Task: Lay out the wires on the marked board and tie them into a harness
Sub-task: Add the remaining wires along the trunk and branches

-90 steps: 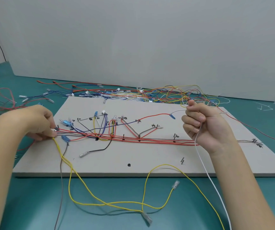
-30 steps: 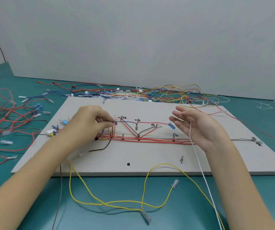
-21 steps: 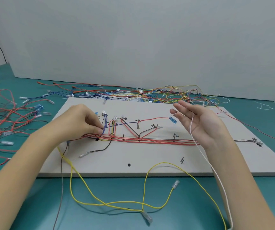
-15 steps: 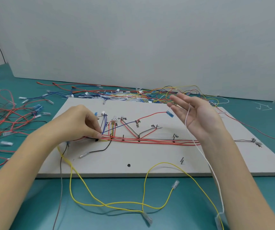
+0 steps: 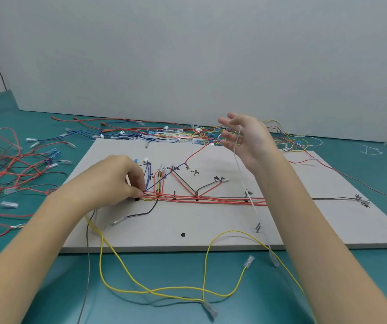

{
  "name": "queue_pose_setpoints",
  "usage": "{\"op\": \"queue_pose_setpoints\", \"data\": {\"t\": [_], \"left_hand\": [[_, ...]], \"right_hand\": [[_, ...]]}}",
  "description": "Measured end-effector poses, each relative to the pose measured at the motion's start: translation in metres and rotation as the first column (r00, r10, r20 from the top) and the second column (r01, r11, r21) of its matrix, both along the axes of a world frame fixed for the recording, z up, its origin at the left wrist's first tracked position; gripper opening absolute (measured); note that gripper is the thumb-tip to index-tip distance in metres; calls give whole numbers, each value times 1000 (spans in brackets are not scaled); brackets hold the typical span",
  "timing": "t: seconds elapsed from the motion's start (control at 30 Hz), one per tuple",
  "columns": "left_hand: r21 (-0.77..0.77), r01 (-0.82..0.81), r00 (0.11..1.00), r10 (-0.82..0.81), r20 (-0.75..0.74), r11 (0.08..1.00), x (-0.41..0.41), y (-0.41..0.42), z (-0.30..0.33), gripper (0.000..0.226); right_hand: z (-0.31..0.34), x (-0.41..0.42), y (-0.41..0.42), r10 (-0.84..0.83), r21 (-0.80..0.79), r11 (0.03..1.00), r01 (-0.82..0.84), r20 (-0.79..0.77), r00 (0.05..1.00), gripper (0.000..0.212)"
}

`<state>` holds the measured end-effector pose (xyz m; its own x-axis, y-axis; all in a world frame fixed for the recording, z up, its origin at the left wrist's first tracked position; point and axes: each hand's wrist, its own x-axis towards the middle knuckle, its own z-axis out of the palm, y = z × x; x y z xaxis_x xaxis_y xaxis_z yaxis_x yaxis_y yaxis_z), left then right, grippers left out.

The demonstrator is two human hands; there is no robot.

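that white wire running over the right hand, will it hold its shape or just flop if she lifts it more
Probably floppy: the white wire hangs slack from the right hand in a loose line across the board. Likely very light, since open fingers carry it. It may slip off, as nothing pinches it; its terminal dangles free.

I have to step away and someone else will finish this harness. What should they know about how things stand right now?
Left hand: pinches the bundle of red wires at its left end on the board.
Right hand: raised above the board's far side, fingers spread, a thin white wire draped across it and hanging down past the board's near edge.
Done: red, black and blue wires lie along the marked route.
Left: the white wire and the yellow wire, looping off the front edge onto the table, still need routing. No ties visible yet. Spare wires lie behind the board.
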<state>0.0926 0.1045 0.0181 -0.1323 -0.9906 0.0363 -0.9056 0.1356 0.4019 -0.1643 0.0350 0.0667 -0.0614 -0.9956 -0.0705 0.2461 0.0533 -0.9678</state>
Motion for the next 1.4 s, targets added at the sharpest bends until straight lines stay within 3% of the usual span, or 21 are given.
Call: {"op": "queue_pose_setpoints", "data": {"t": [0.13,0.27,0.47,0.6,0.87,1.13,1.3,1.4], "left_hand": [[3,-3,1000,3,20,1000,1,2,0,17],[27,-26,999,27,-27,999,1,2,-1,15],[92,-108,963,127,-238,990,-5,-3,-6,21],[99,-92,963,114,-244,991,-10,-2,-6,26],[83,-46,960,67,-271,996,-6,-7,-6,22],[160,-2,935,59,-349,987,-4,-20,-2,15],[136,29,966,7,-259,990,-8,-32,0,14],[20,-8,963,13,-268,1000,-17,-40,-3,15]], "right_hand": [[-12,13,-13,-41,55,997,45,-68,997,12],[-30,16,-24,-58,85,994,67,-110,992,16],[-41,12,-32,-45,97,994,52,-71,996,35],[-41,12,-32,-21,74,997,26,-62,998,20],[-44,22,-38,-6,49,999,8,-38,999,17],[-46,25,-42,-18,57,998,20,-22,1000,29],[-46,27,-44,-26,65,997,28,-29,999,32],[-47,26,-45,-26,65,997,28,-29,999,28]]}}
